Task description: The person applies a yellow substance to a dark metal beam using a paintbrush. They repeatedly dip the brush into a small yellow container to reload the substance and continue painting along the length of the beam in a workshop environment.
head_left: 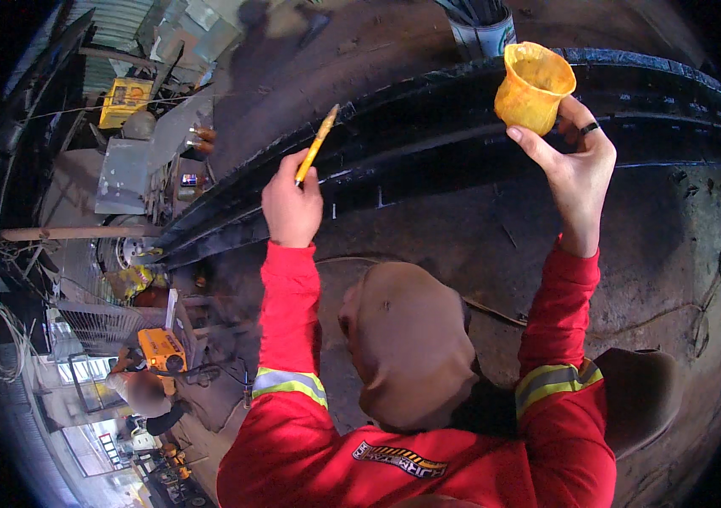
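Observation:
My left hand (292, 203) is closed around a slim yellow paintbrush (318, 146), its pale pointed tip aimed up and to the right. Raised at the upper right, my right hand (574, 157) grips a yellow, paint-smeared cup (517, 106) with a flared rim. The cup is tilted so its mouth shows; how much it holds I cannot tell. Long black metal beams (428, 152) run across behind both hands. The brush tip appears over the beams' far edge, but I cannot tell whether it touches.
Beyond the beams stands a light-coloured bucket (483, 38) with rods in it. My brown-clad knee (415, 339) is between my arms. A cable (496, 311) crosses the dark floor. At left are scrap sheets (123, 173), an orange machine (162, 350) and another person (147, 396).

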`<state>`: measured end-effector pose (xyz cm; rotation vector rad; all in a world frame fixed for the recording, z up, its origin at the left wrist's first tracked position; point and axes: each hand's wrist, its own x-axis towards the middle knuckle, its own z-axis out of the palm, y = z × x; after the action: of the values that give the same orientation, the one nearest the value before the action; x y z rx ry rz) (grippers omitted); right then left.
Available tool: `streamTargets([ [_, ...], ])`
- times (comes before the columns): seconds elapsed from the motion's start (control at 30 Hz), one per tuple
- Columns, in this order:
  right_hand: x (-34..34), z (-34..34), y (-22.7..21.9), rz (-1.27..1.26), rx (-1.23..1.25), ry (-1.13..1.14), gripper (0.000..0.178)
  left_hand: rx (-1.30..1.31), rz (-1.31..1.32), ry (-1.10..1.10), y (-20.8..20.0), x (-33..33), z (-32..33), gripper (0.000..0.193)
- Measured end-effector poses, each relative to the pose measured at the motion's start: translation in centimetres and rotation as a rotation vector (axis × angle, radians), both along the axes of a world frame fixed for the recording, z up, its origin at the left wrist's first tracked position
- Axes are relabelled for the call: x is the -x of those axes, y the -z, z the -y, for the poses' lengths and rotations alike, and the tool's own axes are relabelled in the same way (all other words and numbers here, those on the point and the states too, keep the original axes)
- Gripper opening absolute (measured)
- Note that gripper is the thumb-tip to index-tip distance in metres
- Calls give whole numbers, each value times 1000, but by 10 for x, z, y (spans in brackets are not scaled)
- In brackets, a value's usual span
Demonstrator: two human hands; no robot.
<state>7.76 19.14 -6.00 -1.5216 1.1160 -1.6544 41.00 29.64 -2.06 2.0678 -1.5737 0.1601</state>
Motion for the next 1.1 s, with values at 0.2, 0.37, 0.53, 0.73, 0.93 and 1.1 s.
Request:
streamTargets([
  [0.2,-1,1,1,24,8,3,68,52,84,171,19,41,11,27],
  [0.37,0,4,0,50,1,6,67,49,105,98,16,56,18,29],
  [0.53,1,7,-6,83,10,20,66,-68,269,-52,8,17,-2,32],
  [0.73,0,7,-6,296,-58,-61,67,-107,159,-63,3,40,27,22],
  [0.93,10,5,-6,141,-60,37,68,129,-417,37,17,32,47,20],
  [1.1,32,9,-5,35,-7,98,68,98,-209,-95,21,4,41,26],
])
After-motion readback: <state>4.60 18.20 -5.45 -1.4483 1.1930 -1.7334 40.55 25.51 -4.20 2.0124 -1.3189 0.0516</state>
